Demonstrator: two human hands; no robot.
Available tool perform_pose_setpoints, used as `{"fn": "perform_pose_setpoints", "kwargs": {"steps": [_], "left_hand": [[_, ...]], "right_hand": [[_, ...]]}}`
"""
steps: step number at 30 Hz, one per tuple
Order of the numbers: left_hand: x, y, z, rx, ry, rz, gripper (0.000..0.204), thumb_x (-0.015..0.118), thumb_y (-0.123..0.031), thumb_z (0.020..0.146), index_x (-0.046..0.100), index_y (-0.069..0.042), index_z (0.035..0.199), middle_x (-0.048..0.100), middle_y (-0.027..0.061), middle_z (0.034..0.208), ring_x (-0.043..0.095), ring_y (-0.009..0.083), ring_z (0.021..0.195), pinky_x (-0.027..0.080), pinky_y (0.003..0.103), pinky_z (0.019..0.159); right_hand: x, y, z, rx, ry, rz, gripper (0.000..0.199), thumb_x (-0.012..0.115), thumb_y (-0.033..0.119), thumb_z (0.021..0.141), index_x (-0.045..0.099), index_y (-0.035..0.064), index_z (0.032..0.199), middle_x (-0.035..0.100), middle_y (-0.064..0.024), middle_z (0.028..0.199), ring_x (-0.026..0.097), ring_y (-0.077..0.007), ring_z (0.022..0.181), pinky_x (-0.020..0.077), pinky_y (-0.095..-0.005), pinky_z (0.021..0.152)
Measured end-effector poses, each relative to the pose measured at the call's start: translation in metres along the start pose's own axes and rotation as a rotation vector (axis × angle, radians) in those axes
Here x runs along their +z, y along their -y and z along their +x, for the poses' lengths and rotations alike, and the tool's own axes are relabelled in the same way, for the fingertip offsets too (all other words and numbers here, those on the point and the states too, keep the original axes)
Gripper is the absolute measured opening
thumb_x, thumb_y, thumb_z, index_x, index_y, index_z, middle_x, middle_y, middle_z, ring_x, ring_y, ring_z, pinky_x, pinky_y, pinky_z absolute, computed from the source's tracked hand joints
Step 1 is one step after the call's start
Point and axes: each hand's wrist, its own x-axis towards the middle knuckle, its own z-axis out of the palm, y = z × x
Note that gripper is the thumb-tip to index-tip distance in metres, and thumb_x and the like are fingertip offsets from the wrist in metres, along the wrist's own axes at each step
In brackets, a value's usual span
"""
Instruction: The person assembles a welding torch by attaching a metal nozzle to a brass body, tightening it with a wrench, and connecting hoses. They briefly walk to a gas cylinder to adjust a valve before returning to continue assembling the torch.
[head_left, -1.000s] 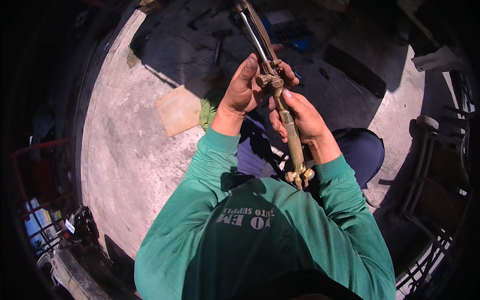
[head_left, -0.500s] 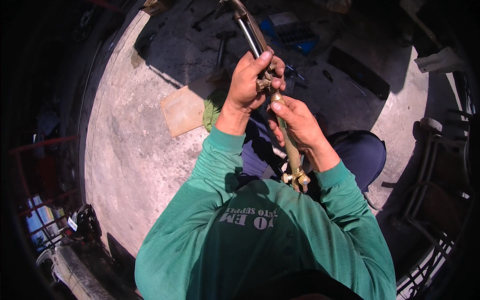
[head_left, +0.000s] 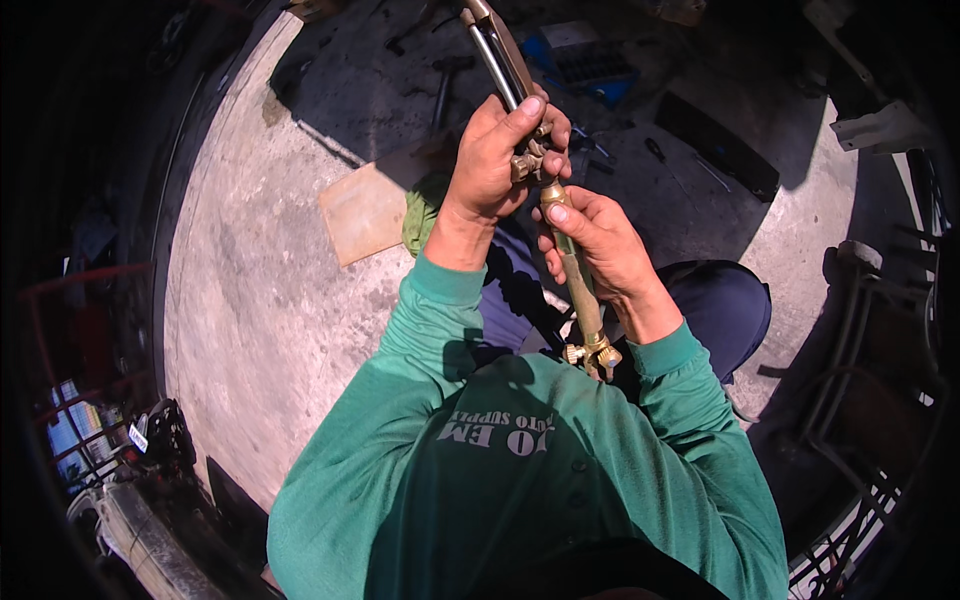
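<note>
My left hand (head_left: 490,162) is closed around the valve end of a cutting torch attachment (head_left: 496,58), whose metal tubes and lever slant up toward the top of the view. Below it, my right hand (head_left: 606,245) grips a brass torch handle (head_left: 582,295) near its upper collar, thumb along the side. Two knurled valve knobs (head_left: 592,354) sit at the handle's lower end, close to my shirt. The attachment's lower end and the handle's collar face each other with a small gap; my left fingers partly hide that spot.
On the concrete floor lie a tan board (head_left: 362,214), a green cloth (head_left: 420,222), a hammer (head_left: 444,95), a blue tool tray (head_left: 610,88), a screwdriver (head_left: 655,150) and a long dark panel (head_left: 716,146). A metal frame (head_left: 850,350) stands at the right.
The attachment in my left hand and the handle in my right hand have come slightly apart at the joint. My left hand has shifted a little up and left.
</note>
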Motion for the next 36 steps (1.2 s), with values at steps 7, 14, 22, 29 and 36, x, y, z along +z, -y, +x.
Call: {"fn": "perform_pose_setpoints", "kwargs": {"steps": [7,14,22,29,36], "left_hand": [[-0.002,0.001,-0.004,-0.003,-0.015,-0.013,0.021,0.053,-0.023,0.106,0.052,-0.007,0.119,0.06,0.0127,0.09,0.063,0.0181,0.067,0.056,0.037,0.066],[0.001,0.002,-0.002,-0.008,-0.03,0.023,0.022,0.054,-0.024,0.105,0.052,-0.007,0.118,0.06,0.0125,0.089,0.063,0.0179,0.068,0.056,0.037,0.065],[0.001,0.0,-0.004,-0.02,-0.038,0.038,0.022,0.053,-0.024,0.106,0.051,-0.006,0.119,0.06,0.0131,0.091,0.063,0.018,0.068,0.056,0.036,0.066],[0.0,0.0,-0.006,-0.014,-0.037,0.014,0.021,0.052,-0.023,0.106,0.052,-0.006,0.119,0.06,0.0126,0.09,0.062,0.0184,0.067,0.056,0.038,0.066],[-0.007,0.003,-0.005,-0.011,-0.041,-0.005,0.021,0.05,-0.022,0.107,0.052,-0.006,0.12,0.06,0.0132,0.09,0.063,0.0189,0.069,0.057,0.037,0.067]], "right_hand": [[0.008,0.007,-0.004,0.077,0.089,0.364,0.037,0.066,0.033,0.099,0.057,-0.0004,0.112,0.067,-0.0107,0.082,0.063,-0.013,0.055,0.0529,-0.0232,0.049],[0.002,-0.006,-0.002,0.017,-0.012,0.056,0.038,0.067,0.033,0.099,0.057,-0.0025,0.11,0.067,-0.0107,0.083,0.063,-0.0125,0.054,0.0525,-0.0229,0.047],[0.005,0.003,-0.004,0.065,0.106,0.318,0.044,0.06,0.038,0.103,0.059,-0.0055,0.11,0.068,-0.0144,0.085,0.063,-0.0154,0.054,0.0515,-0.025,0.048],[0.004,-0.006,-0.003,0.029,-0.005,0.095,0.035,0.065,0.034,0.101,0.055,-0.0003,0.102,0.064,-0.0074,0.078,0.062,-0.0127,0.052,0.0498,-0.0238,0.044],[0.004,-0.001,0.0,0.072,0.058,0.27,0.04,0.059,0.038,0.104,0.058,-0.0014,0.107,0.065,-0.0077,0.081,0.063,-0.0127,0.057,0.0508,-0.0244,0.047]]}}
